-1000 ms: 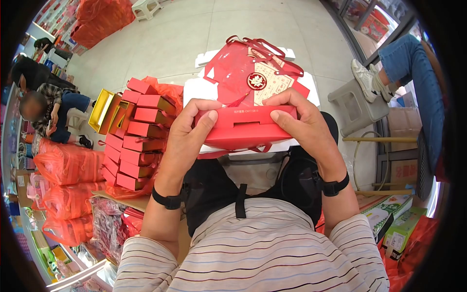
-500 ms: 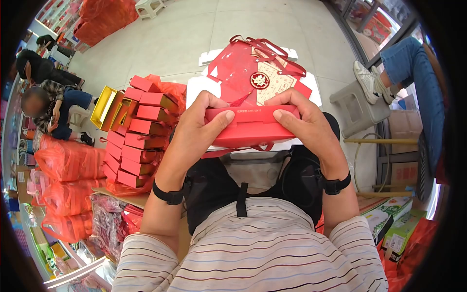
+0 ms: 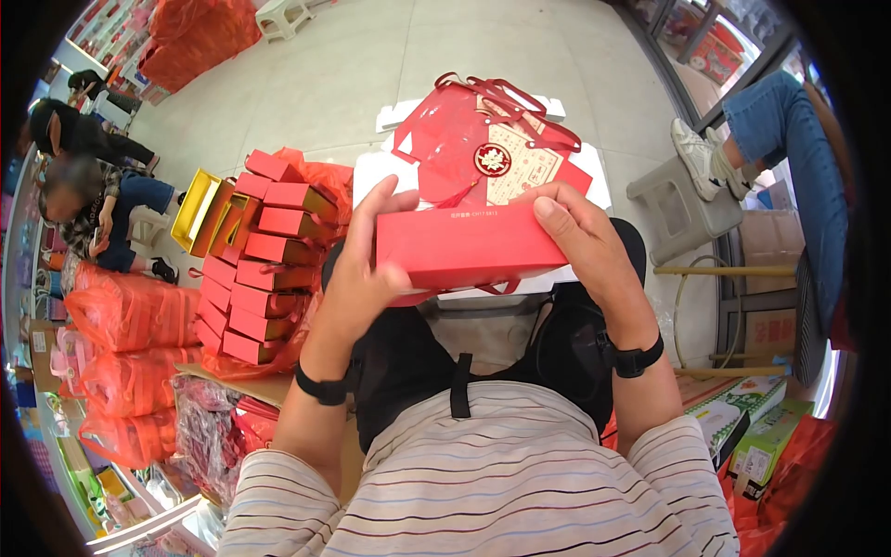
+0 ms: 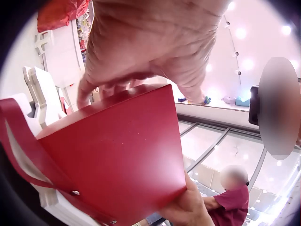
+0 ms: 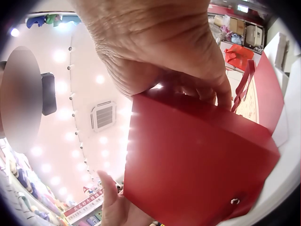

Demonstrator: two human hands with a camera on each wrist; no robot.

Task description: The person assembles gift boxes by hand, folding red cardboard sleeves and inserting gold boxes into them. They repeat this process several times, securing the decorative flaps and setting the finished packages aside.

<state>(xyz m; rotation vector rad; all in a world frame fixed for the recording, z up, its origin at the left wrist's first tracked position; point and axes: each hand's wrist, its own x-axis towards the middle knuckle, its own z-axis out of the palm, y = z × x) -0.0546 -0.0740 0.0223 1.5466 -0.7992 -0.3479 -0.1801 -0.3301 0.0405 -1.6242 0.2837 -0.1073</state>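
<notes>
A red gift box (image 3: 469, 245) with a smooth printed face is held in front of the body, over the white stand. My right hand (image 3: 599, 246) grips its right end, thumb on the near face and fingers behind. At the left end, my left hand (image 3: 367, 255) has its fingers spread upward and its thumb blurred by the lower left corner. In the left wrist view, that left hand (image 4: 150, 47) arches over the box (image 4: 117, 150), thumb away from it. A red ribbon handle (image 4: 19, 150) hangs from metal eyelets on the box.
Red gift bags (image 3: 441, 139) with ribbons and a round tassel ornament lie on the white stand (image 3: 371, 169). Stacked red boxes (image 3: 264, 274) with yellow interiors stand at left, beside red plastic bundles (image 3: 121, 306). A person's shoes rest on a grey stool (image 3: 673, 209) at right.
The slotted opening along the box's near face is now covered by a smooth face. My left thumb has come off that face and the left fingers have straightened; the right hand keeps its grip.
</notes>
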